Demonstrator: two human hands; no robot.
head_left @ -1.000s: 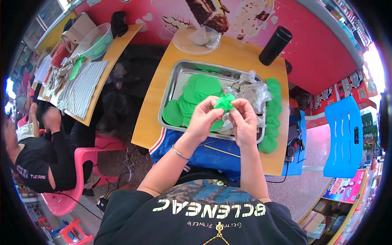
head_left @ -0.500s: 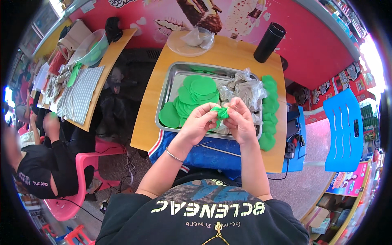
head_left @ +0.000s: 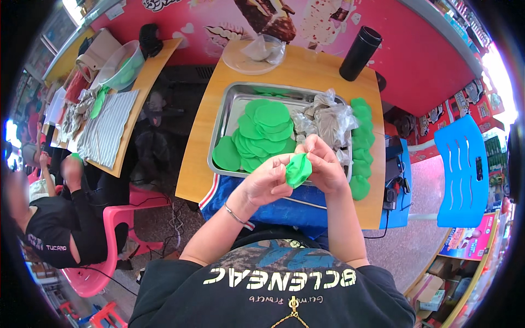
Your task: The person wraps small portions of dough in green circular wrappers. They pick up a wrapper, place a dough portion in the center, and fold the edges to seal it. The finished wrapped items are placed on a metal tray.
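1. Held between my two hands, a folded green piece [head_left: 297, 172] hangs off the table's surface, across the near rim of a metal tray [head_left: 232, 116] as the head camera sees it.
2. My left hand [head_left: 269, 179] grasps the piece by its left flank, fingers curled behind and beneath; how firmly they press, I cannot tell.
3. My right hand [head_left: 325, 167] pinches its gathered upper end between thumb and forefinger; the remaining fingers are partly hidden.
4. A tear looks the likeliest mishap: the sheet appears thin and soft, and a hard twist or pull at that pinch could split it.
5. A loose pinch could let the folds spring open, in my judgement; if my left fingers slacken as well, the piece could drop onto the tray's rim or the blue cloth [head_left: 262, 203] below.
6. The gathered tip points away from me and slightly right, toward the clear plastic bag [head_left: 332, 123]; the rounded, fuller end faces back toward my body.
7. Its long axis runs aslant, from upper right to lower left, with flat green discs [head_left: 272, 115] lying beyond it in the tray.
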